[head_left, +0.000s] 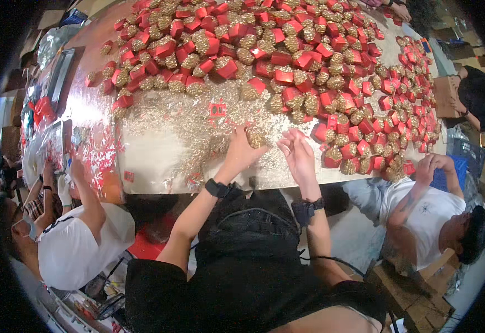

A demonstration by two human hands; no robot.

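Over the near part of the table, my left hand (243,151) is closed around a rough gold ball-shaped ornament (256,138). Its thumb points to the right along the near side, and whether the ornament has a red base is hidden. Just to the right, my right hand (299,157) is raised, palm turned toward the ornament, fingers loosely bent and apart; nothing can be made out in it. Gold flakes (198,130) are strewn beneath and around both hands. Beyond them lies a single red-and-gold ornament (251,89), and a flat red cut-out piece (217,110) lies among the flakes.
A large heap of red-based gold ornaments (281,58) covers the far and right table (148,158). One person in white (87,244) works at the left, another (428,216) at the right. Further right, someone handles a cardboard box (446,97). A blue crate (456,172) stands near the right corner.
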